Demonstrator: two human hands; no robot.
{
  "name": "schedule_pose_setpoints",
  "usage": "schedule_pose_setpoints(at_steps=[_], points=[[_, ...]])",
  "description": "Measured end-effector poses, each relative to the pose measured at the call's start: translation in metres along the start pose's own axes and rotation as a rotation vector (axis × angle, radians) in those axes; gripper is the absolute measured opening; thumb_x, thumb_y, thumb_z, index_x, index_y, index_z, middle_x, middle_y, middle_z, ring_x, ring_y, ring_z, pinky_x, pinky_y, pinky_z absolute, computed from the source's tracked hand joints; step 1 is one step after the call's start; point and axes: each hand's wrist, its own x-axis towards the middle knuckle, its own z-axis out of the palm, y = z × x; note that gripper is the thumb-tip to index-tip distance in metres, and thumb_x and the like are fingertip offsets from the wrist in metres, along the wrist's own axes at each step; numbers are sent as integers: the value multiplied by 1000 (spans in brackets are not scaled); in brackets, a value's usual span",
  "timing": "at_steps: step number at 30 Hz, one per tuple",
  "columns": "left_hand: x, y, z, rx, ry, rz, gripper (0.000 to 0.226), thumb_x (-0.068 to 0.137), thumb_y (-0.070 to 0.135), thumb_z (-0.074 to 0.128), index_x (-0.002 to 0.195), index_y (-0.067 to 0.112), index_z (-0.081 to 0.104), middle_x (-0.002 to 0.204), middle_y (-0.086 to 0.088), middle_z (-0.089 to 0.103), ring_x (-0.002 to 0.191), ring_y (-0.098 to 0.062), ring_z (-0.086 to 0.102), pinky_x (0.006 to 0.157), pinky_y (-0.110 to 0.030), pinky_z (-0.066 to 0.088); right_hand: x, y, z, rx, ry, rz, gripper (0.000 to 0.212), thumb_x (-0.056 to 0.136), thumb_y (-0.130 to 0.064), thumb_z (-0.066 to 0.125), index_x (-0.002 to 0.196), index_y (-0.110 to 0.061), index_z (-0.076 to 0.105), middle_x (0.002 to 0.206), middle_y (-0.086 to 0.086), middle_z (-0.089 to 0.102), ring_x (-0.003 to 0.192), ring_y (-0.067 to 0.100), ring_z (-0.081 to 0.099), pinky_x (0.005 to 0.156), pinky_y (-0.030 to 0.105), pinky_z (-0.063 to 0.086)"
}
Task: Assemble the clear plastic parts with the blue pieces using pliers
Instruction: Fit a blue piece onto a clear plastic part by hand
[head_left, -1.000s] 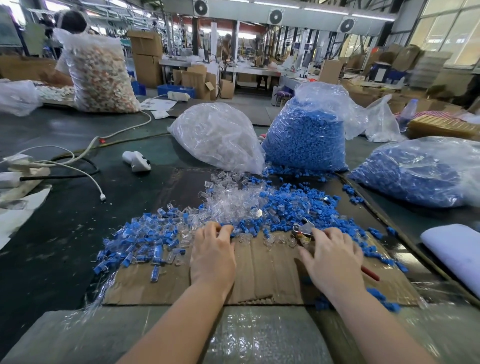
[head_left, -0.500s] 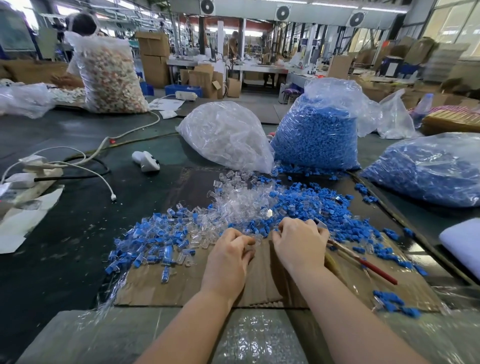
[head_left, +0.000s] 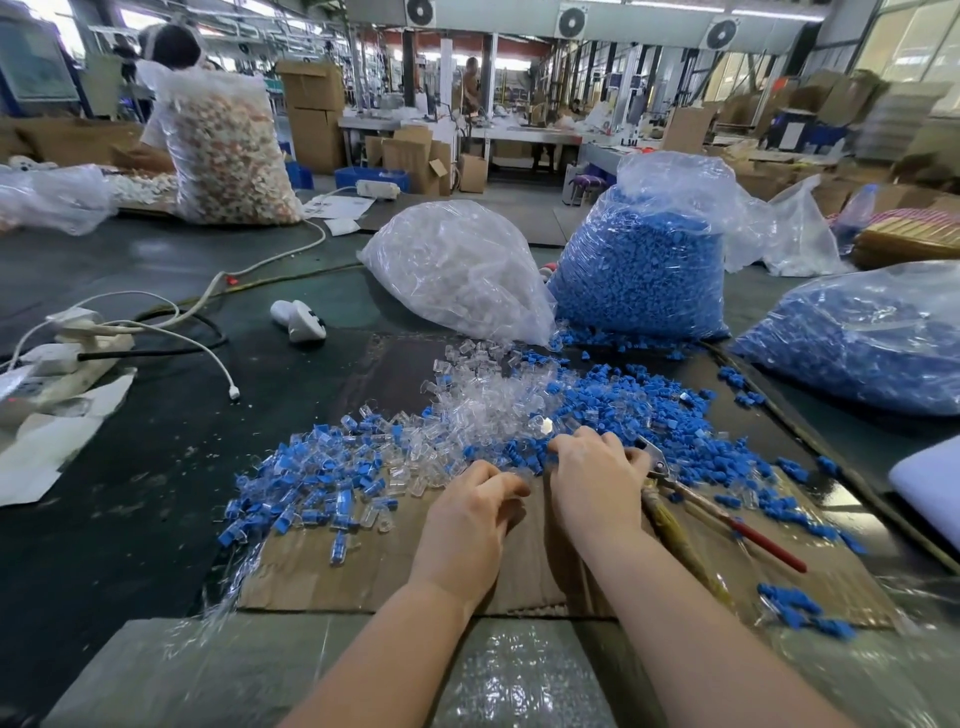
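Both hands, left hand (head_left: 470, 512) and right hand (head_left: 597, 480), curl fingers at centre frame; held contents hidden. Clear plastic parts (head_left: 483, 410) look light, slippery: pinch their sides.

Factory hall: round fans (head_left: 571, 21) on overhead beam, windows (head_left: 904, 47) far right, stacked cardboard boxes (head_left: 311, 114), white workbench (head_left: 519, 136) behind.

Glossy clear plastic parts (head_left: 483, 410), matt blue pieces (head_left: 618, 400), rough cardboard (head_left: 374, 577)
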Motion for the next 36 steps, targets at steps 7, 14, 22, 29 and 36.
schedule_pose_setpoints(at_steps=[7, 14, 22, 29, 36], points=[[2, -2, -1, -22, 0, -50, 16, 87, 12, 63, 101, 17, 68, 88, 12, 50, 80, -4, 48, 74, -6, 35, -26, 0, -3, 226, 136, -12, 9, 90, -28, 55, 97, -27, 60, 95, -9, 63, 96, 16, 53, 83, 32, 30], [1, -1, -2, -109, 40, -96, 8, 83, 15, 68, 90, 18, 70, 78, 21, 53, 72, 4, 51, 71, 2, 34, -47, 5, 3, 518, 198, -44, 6, 86, -11, 63, 87, -12, 69, 88, -2, 64, 86, 17, 56, 78, 27, 43], [2, -8, -3, -238, 41, -269, 15, 83, 12, 67, 94, 22, 69, 83, 15, 65, 78, 6, 59, 72, -1, 42, -57, 5, 4, 732, 204, -45, 9, 86, -8, 65, 86, -15, 69, 81, -8, 67, 78, 7, 61, 74, 24, 50], [4, -5, -5, -316, 0, -309, 20, 86, 13, 64, 78, 30, 60, 70, 11, 65, 69, 0, 60, 67, -11, 46, -57, 4, 5, 687, 144, -82, 5, 87, -20, 64, 82, -17, 64, 80, -10, 63, 80, 6, 56, 74, 22, 45], [2, -5, -7, -394, -43, -332, 16, 85, 10, 64, 81, 25, 64, 76, 9, 66, 73, -5, 62, 71, -16, 50, -57, 1, 9, 492, 127, -122, 17, 89, -29, 59, 75, -20, 54, 74, -10, 53, 74, 11, 47, 65, 24, 32]])
